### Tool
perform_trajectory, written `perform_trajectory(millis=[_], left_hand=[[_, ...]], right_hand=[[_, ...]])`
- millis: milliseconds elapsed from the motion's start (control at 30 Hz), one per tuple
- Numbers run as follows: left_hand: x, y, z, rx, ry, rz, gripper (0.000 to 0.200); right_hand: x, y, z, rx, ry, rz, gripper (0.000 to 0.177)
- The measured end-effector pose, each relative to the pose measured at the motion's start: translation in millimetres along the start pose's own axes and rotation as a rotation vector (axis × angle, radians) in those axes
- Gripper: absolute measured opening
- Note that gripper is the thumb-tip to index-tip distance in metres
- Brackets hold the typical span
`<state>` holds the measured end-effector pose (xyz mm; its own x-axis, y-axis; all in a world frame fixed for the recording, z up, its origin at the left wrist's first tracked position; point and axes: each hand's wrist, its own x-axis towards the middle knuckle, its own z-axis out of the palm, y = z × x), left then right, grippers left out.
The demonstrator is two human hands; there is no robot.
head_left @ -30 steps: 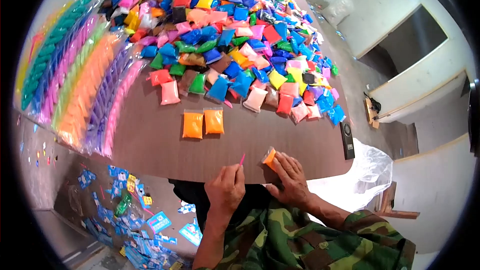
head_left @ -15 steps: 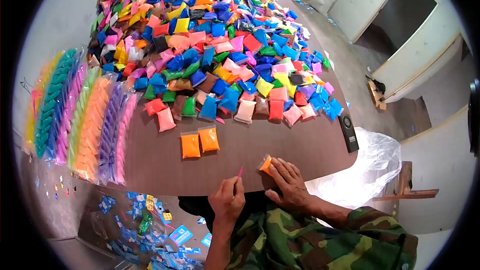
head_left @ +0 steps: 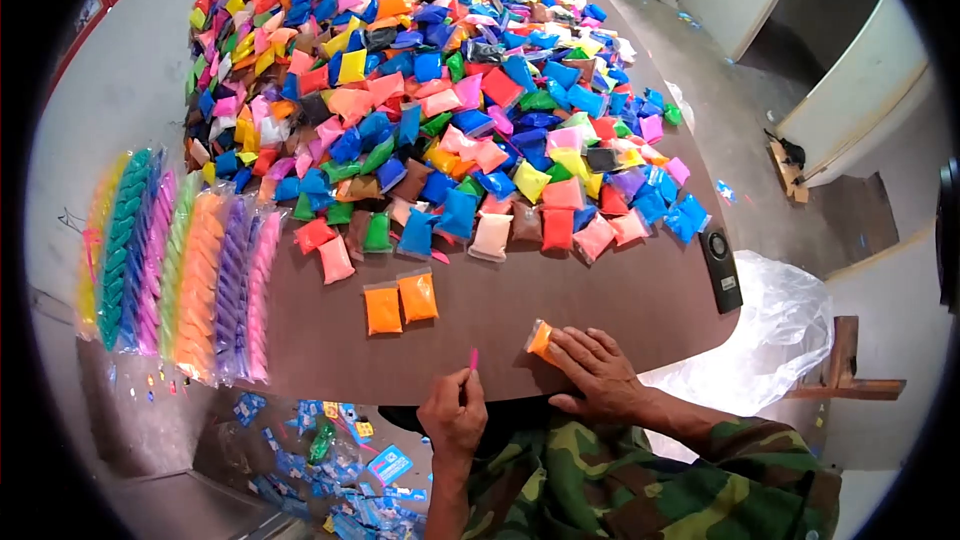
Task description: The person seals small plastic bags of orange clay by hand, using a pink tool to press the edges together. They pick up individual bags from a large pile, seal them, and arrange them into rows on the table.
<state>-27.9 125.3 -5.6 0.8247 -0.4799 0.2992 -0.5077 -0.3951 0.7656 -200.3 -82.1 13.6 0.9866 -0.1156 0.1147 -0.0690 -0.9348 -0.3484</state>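
My left hand [head_left: 454,414] is closed around a thin pink stick [head_left: 474,359] at the table's near edge, its tip pointing up from between thumb and finger. To the right, my right hand [head_left: 600,376] lies flat, fingers stretched over an orange packet [head_left: 541,339] and pressing it on the table. Only the packet's upper left end shows; the rest is under the fingers. Farther left on the table lie two more orange packets, one [head_left: 382,310] beside the other [head_left: 418,296], in clear bags and touched by neither hand.
A large heap of small coloured packets [head_left: 430,90] covers the far part of the brown table [head_left: 320,355]. Long braided bundles in clear sleeves [head_left: 200,280] lie at left. A black device [head_left: 720,270] sits by the right edge. Blue cards [head_left: 388,464] litter the floor.
The view has shifted slightly, so the table appears lower and farther right. My left hand still holds the pink stick, now more upright. My right hand stays on the orange packet.
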Motion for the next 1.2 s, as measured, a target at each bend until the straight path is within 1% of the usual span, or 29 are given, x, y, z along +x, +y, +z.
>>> perform_trajectory(millis=[133,200,233,267,333,433,533,567,667,700,800,833,1033,1200], left_hand=[[-2.0,1.5,-3.1,-0.087,0.016,-0.095,0.012],[5.8,3.2,-9.7,-0.047,0.093,-0.098,0.013],[12.2,2.9,-14.1,-0.029,0.130,-0.095,0.013],[19.5,-0.1,-19.8,-0.043,0.170,-0.113,0.013],[35.4,-8.4,-37.2,0.020,0.219,-0.186,0.013],[56.4,-35.1,-62.2,0.096,0.323,-0.177,0.014],[77.9,-67.1,-73.0,0.176,0.378,-0.089,0.012],[84.2,-77.4,-75.0,0.203,0.358,-0.131,0.012],[103.2,-92.0,-78.4,0.195,0.341,-0.162,0.011],[107.1,-98.6,-78.3,0.183,0.341,-0.164,0.012],[108.7,-105.7,-78.9,0.220,0.322,-0.159,0.012],[109.4,-104.9,-78.2,0.219,0.316,-0.169,0.013],[110.5,-96.8,-78.8,0.177,0.307,-0.230,0.014],[110.4,-103.0,-79.5,0.187,0.300,-0.215,0.013]], right_hand=[[4.5,-17.5,3.3,0.037,0.036,0.068,0.086],[0.6,-31.6,9.8,0.054,0.055,0.086,0.086],[2.9,-27.7,8.9,0.064,0.058,0.092,0.083],[6.7,-25.5,7.0,0.064,0.054,0.116,0.082],[10.5,-24.6,2.7,0.064,0.036,0.160,0.080],[8.4,-23.3,6.0,0.083,0.071,0.129,0.076],[11.6,-20.4,1.1,0.098,0.086,0.112,0.070],[12.9,-19.5,-2.1,0.104,0.089,0.111,0.068],[17.0,-13.6,-7.0,0.143,0.135,0.105,0.064],[18.1,-13.1,-6.4,0.138,0.196,0.105,0.060],[14.6,2.1,-1.2,0.081,0.198,0.008,0.055],[16.3,3.4,-3.1,0.096,0.213,0.006,0.048],[42.3,3.7,-8.4,0.101,0.238,-0.017,0.048],[96.2,-7.4,6.5,0.160,0.316,-0.037,0.046]])
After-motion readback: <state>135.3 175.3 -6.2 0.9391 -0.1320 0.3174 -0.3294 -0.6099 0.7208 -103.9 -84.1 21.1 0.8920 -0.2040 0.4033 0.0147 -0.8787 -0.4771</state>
